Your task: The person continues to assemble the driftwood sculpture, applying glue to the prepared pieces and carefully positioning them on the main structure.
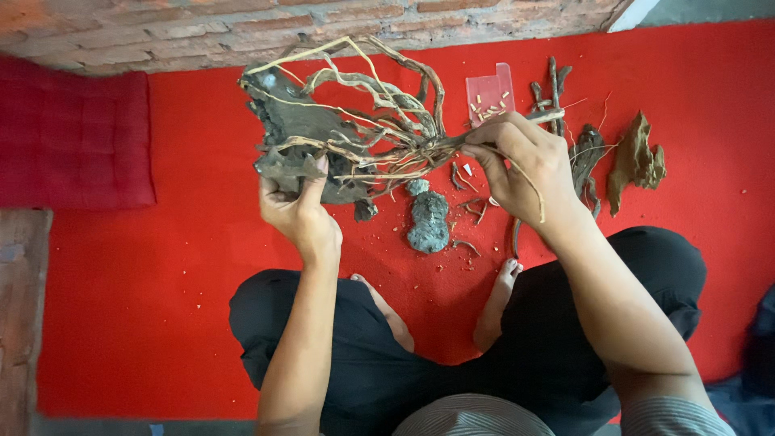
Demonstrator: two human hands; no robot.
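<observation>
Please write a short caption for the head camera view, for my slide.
Seated on a red mat, left hand and right hand hold up a tangled driftwood root piece.

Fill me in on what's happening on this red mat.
A person sits cross-legged on the red mat, holding up a tangled piece of driftwood roots. The left hand grips its dark, chunky end; the right hand pinches the thin branch ends. On the mat below lie a grey stone, more wood pieces and a small clear tray of bits.
</observation>
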